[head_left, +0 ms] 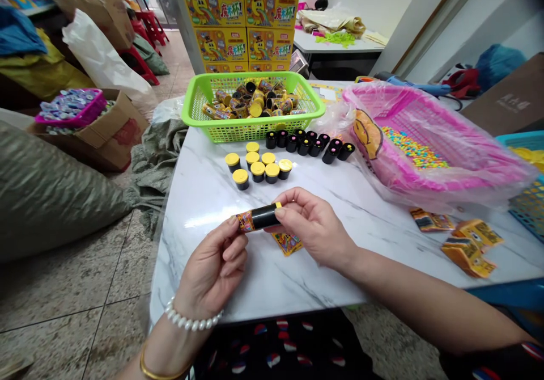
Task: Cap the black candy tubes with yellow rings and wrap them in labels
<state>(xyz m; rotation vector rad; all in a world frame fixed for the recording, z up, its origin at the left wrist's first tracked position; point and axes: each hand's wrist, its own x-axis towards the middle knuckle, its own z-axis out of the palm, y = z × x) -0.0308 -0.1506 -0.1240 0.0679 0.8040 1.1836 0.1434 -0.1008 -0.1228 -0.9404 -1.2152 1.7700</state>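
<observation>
My right hand (pixel 317 229) grips a small black cup (pixel 264 217) by its yellow-lidded end, the cup lying sideways over the table. My left hand (pixel 216 261) pinches the free end of a colourful printed label (pixel 245 221), whose other end meets the cup's left end. Whether the label is stuck to the cup, I cannot tell. Below my right fingers, another printed label (pixel 289 244) lies on the marble-patterned table (pixel 204 266). Beyond my hands stand several black cups with yellow lids (pixel 258 169). Further right are several black cups without yellow lids (pixel 314 144), some showing pink or yellow bits.
A green basket (pixel 253 125) of labelled cups stands at the back. To the right, a pink basket (pixel 425 184) lined with plastic holds colourful candies (pixel 412 147). Stacks of orange labels (pixel 471 249) lie at front right. Yellow cartons (pixel 216 5) rise behind; sacks (pixel 51 193) are left.
</observation>
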